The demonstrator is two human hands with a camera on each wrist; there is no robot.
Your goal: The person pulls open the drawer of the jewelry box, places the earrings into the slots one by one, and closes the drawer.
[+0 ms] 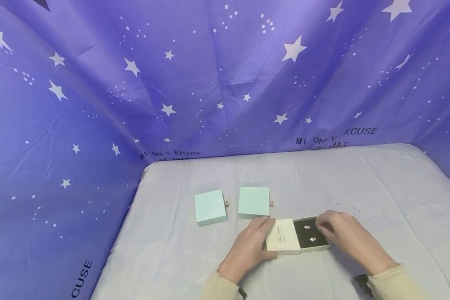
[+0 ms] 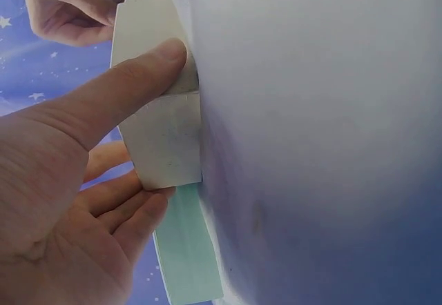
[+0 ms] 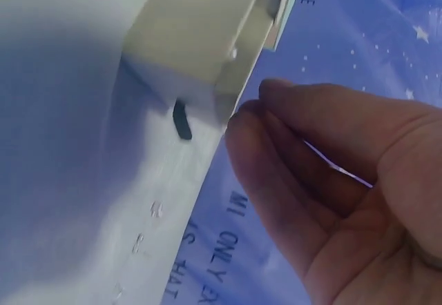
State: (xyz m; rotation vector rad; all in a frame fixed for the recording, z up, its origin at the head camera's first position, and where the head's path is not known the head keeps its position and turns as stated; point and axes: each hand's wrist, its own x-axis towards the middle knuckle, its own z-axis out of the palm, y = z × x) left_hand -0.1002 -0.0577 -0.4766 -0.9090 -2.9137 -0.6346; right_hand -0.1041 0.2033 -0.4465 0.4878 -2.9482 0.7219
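box (image 1: 290, 237) edges in left hand (image 1: 247, 246); drawer (image 1: 303, 238) protruding

The left sleeve (image 1: 220, 286) and right sleeve (image 1: 395, 283) are pale cream and plain, ending at the wrists. A small dark piece (image 1: 363, 285) shows at the right cuff, its details unclear; another dark bit (image 1: 242, 294) shows at the left.

Head view faces down; close wrist views seemingly share the box (image 2: 166, 145).
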